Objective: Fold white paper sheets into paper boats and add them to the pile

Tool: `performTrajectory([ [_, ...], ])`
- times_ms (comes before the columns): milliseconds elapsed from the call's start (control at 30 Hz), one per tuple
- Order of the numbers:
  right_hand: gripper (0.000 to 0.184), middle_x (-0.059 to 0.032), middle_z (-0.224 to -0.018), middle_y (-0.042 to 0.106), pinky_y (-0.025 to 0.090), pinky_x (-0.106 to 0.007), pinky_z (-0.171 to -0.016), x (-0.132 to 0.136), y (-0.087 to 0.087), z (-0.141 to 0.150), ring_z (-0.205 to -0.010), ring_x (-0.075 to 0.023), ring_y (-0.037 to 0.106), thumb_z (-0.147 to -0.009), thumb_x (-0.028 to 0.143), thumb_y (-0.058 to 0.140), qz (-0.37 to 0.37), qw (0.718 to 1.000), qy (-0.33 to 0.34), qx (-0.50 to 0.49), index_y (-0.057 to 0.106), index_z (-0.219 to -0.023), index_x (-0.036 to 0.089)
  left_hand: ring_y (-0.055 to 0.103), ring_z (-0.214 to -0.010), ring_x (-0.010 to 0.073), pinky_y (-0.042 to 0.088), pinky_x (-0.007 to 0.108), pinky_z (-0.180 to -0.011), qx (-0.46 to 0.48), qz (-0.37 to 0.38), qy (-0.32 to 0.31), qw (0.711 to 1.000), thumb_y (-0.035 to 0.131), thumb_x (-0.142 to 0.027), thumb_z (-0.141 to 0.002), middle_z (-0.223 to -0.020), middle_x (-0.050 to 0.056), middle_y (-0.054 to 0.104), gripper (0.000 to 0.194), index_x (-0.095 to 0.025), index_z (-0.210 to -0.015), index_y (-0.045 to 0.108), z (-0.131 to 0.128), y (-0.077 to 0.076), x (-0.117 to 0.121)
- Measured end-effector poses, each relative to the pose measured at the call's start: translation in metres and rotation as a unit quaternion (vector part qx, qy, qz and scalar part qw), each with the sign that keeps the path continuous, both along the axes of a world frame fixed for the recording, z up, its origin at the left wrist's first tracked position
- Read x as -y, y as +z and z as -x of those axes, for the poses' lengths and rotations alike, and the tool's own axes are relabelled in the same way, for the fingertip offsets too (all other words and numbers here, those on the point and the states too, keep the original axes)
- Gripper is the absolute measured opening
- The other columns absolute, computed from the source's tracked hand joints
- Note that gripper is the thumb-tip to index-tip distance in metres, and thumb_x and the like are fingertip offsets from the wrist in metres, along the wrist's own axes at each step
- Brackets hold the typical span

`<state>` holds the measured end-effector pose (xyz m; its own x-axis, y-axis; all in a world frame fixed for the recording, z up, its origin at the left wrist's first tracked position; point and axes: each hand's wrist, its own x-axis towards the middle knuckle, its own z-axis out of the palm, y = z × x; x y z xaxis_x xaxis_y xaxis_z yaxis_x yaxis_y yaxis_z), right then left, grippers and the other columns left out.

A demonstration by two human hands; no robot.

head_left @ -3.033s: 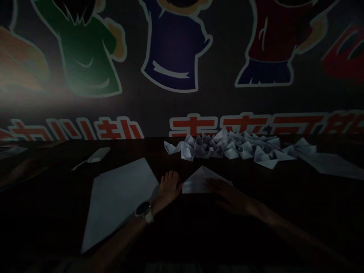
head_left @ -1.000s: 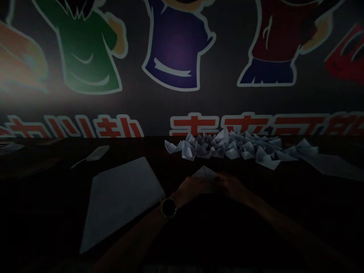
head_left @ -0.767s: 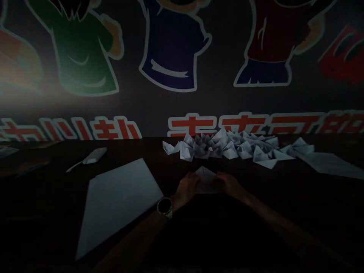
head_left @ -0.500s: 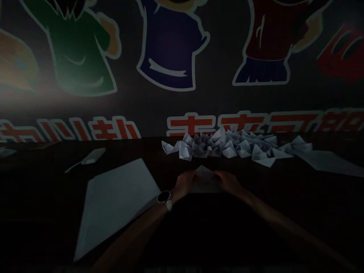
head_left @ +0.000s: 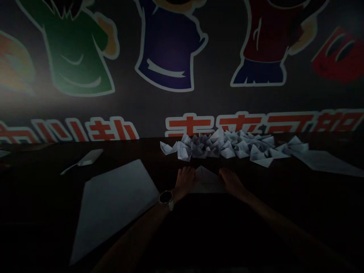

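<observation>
One folded sheet [head_left: 208, 182] between both hands [head_left: 185, 179]

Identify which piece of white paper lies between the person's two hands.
The folded paper triangle, flanked by the left hand and right hand. The large paper sheet lies left; the paper boats and far-right sheet lie farther back.
</observation>
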<state>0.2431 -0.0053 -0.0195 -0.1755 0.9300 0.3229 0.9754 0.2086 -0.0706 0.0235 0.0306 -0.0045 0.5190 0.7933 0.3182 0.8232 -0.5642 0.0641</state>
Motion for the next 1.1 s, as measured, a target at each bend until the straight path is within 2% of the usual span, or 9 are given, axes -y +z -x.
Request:
performTrajectory([
  [133, 0.016, -0.0117, -0.097, 0.058, 0.033, -0.032, -0.072, 0.002, -0.003, -0.002, -0.089, -0.0231, 0.051, -0.085, 0.012, 0.036, -0.009, 1.000, -0.009, 0.017, 0.051, -0.089, 0.015, 0.038, -0.121, 0.0216, 0.022, 0.043, -0.104, -0.019, -0.051, -0.111, 0.992, 0.033, -0.018, -0.089, -0.126, 0.010, 0.049, 0.034, -0.017, -0.121, 0.043, -0.009, -0.001, 0.010],
  [233, 0.016, -0.0108, -0.095, 0.058, 0.033, -0.032, -0.072, 0.002, -0.004, 0.000, -0.088, -0.0231, 0.051, -0.085, 0.011, 0.037, -0.028, 0.999, -0.013, 0.032, 0.051, -0.089, 0.016, 0.028, -0.130, 0.0191, 0.017, 0.037, -0.109, -0.011, -0.045, -0.226, 0.973, 0.030, -0.025, -0.092, -0.137, 0.008, 0.040, 0.040, -0.017, -0.131, 0.035, -0.017, -0.004, 0.021],
  [300, 0.014, -0.0098, -0.092, 0.058, 0.033, -0.031, -0.070, 0.001, -0.005, 0.000, -0.086, -0.0225, 0.051, -0.086, 0.014, 0.037, -0.037, 0.999, -0.013, 0.029, 0.051, -0.087, 0.016, 0.031, -0.129, 0.0188, 0.020, 0.035, -0.108, -0.009, -0.017, -0.261, 0.965, 0.029, -0.032, -0.092, -0.137, 0.008, 0.040, 0.043, -0.016, -0.131, 0.036, -0.019, -0.005, 0.027],
  [400, 0.013, -0.0089, -0.090, 0.058, 0.032, -0.031, -0.069, 0.000, -0.007, -0.002, -0.084, -0.0218, 0.051, -0.086, 0.017, 0.038, -0.046, 0.999, -0.013, 0.023, 0.051, -0.085, 0.017, 0.033, -0.128, 0.0200, 0.025, 0.034, -0.107, 0.003, 0.025, -0.252, 0.968, 0.030, -0.043, -0.091, -0.137, 0.010, 0.039, 0.051, -0.014, -0.132, 0.035, -0.012, -0.004, 0.031],
  [533, 0.011, -0.0081, -0.088, 0.059, 0.032, -0.031, -0.069, -0.001, -0.009, -0.004, -0.083, -0.0215, 0.051, -0.085, 0.019, 0.040, -0.050, 0.998, -0.016, 0.018, 0.051, -0.083, 0.017, 0.027, -0.131, 0.0218, 0.026, 0.036, -0.106, 0.012, 0.065, -0.214, 0.975, 0.032, -0.052, -0.087, -0.142, 0.012, 0.031, 0.063, -0.015, -0.138, 0.026, 0.020, -0.002, 0.033],
  [700, 0.012, -0.0075, -0.090, 0.058, 0.032, -0.031, -0.069, 0.003, -0.010, -0.008, -0.083, -0.0212, 0.050, -0.084, 0.016, 0.040, -0.062, 0.998, -0.027, -0.010, 0.051, -0.086, 0.018, 0.017, -0.135, 0.0217, 0.020, 0.038, -0.109, -0.022, 0.107, -0.193, 0.975, 0.029, -0.052, -0.089, -0.147, 0.011, 0.019, 0.064, -0.016, -0.140, 0.018, 0.062, 0.004, 0.038],
  [833, 0.020, -0.0075, -0.095, 0.057, 0.032, -0.031, -0.071, 0.008, -0.008, -0.012, -0.088, -0.0217, 0.049, -0.078, 0.008, 0.041, -0.052, 0.998, -0.030, -0.018, 0.050, -0.092, 0.019, 0.016, -0.135, 0.0222, 0.020, 0.038, -0.108, -0.032, 0.114, -0.169, 0.978, 0.028, -0.054, -0.088, -0.147, 0.012, 0.016, 0.066, -0.015, -0.140, 0.017, 0.072, 0.004, 0.042],
  [1000, 0.026, -0.0073, -0.095, 0.057, 0.032, -0.031, -0.071, 0.011, -0.004, -0.012, -0.088, -0.0219, 0.049, -0.075, 0.004, 0.041, -0.036, 0.998, -0.044, -0.012, 0.052, -0.092, 0.019, 0.034, -0.128, 0.0196, 0.021, 0.040, -0.106, -0.030, 0.060, -0.158, 0.985, 0.031, -0.046, -0.090, -0.140, 0.007, 0.036, 0.049, -0.023, -0.134, 0.034, 0.068, 0.007, 0.038],
  [1100, 0.030, -0.0080, -0.098, 0.057, 0.033, -0.032, -0.072, 0.011, -0.005, -0.011, -0.090, -0.0227, 0.049, -0.075, 0.004, 0.042, -0.039, 0.998, -0.043, 0.001, 0.054, -0.097, 0.019, 0.056, -0.104, 0.0180, 0.031, 0.040, -0.098, -0.043, 0.023, -0.133, 0.990, 0.033, -0.036, -0.092, -0.113, 0.004, 0.062, 0.032, -0.025, -0.110, 0.057, 0.053, 0.018, 0.030],
])
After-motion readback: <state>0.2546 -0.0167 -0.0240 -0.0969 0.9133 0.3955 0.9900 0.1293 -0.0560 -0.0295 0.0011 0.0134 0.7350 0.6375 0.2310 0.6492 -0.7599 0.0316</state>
